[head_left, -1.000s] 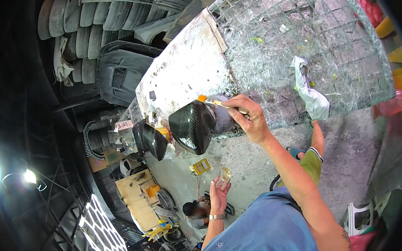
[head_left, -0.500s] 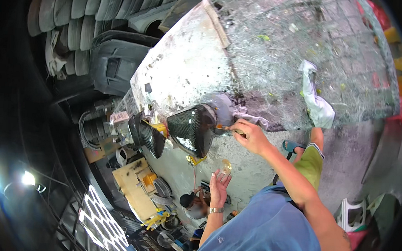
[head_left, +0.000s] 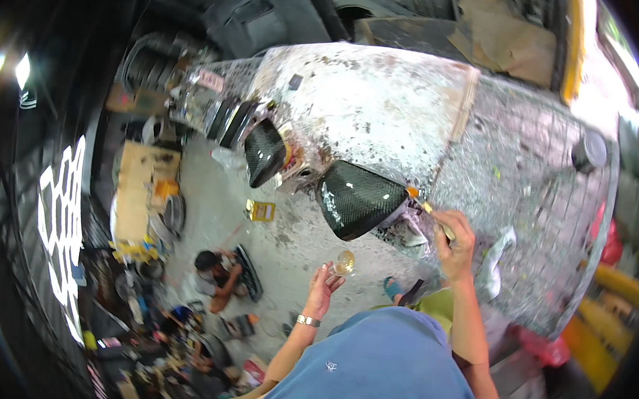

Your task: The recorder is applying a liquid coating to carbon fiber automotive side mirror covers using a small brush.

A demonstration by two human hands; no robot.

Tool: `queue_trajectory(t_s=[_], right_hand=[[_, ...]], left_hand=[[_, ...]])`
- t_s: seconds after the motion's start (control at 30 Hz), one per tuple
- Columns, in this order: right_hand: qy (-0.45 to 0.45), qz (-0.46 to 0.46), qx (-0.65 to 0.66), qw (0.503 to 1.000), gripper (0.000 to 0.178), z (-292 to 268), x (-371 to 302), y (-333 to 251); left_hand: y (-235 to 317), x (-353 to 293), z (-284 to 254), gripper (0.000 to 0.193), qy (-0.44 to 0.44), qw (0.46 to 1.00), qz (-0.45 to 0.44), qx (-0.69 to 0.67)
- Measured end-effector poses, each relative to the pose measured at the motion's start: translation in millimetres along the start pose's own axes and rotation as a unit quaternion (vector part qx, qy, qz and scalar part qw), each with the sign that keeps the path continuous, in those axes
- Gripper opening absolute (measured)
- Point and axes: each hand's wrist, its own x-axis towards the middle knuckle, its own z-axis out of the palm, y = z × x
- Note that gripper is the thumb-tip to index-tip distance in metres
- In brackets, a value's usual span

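Observation:
My right hand [head_left: 454, 243] grips a small paintbrush [head_left: 426, 207] by its handle. Orange-tinted bristles meet the right-hand corner of a glossy black carbon-fibre weave shell [head_left: 360, 199] at the table's near edge. Below that shell, my left hand [head_left: 320, 290] has its fingers curled round a clear cup [head_left: 344, 262] with some yellowish liquid in it. A second carbon-weave piece [head_left: 264, 152] stands to the left, beside a stained, light-coloured can [head_left: 297, 170]. Crumpled pale cloth [head_left: 410, 231] lies just under the shell's right side.
The worktable [head_left: 370, 85] is splattered, with a wooden strip [head_left: 466, 106] across it. A white rag [head_left: 497, 263] and a round tin [head_left: 589, 152] lie to the right. Lower left, another person [head_left: 216, 275] crouches on the floor with a dark part. A yellow can [head_left: 261, 210] is nearby.
The view has turned, so the table now lies more level across it. My right hand still holds the brush against the shell's right end; my left keeps the cup below.

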Motion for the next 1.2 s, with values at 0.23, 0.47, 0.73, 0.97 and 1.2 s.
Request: queue_trajectory(t_s=[0.23,0.47,0.73,0.97,1.2], right_hand=[[-0.102,0.111,-0.055,0.987,0.017,-51.1,10.0,-0.2],[-0.152,0.155,-0.029,0.976,0.012,-54.9,87.3,-28.7],[-0.201,0.144,-0.032,0.968,0.008,50.1,103.6,-98.5],[-0.255,0.155,-0.178,0.938,0.012,97.4,112.7,-120.9],[-0.281,0.174,-0.186,0.925,0.016,103.0,131.6,-114.6]], left_hand=[[-15.8,2.7,-14.0,0.046,0.055,0.992,0.038,-0.109],[-26.1,15.8,-35.9,0.038,0.108,0.974,0.065,-0.190],[-6.0,78.2,-76.7,0.037,0.068,0.976,0.026,-0.207],[25.8,128.4,-109.7,0.045,0.037,0.982,0.034,-0.184],[35.9,123.4,-111.9,0.048,0.044,0.979,0.058,-0.188]])
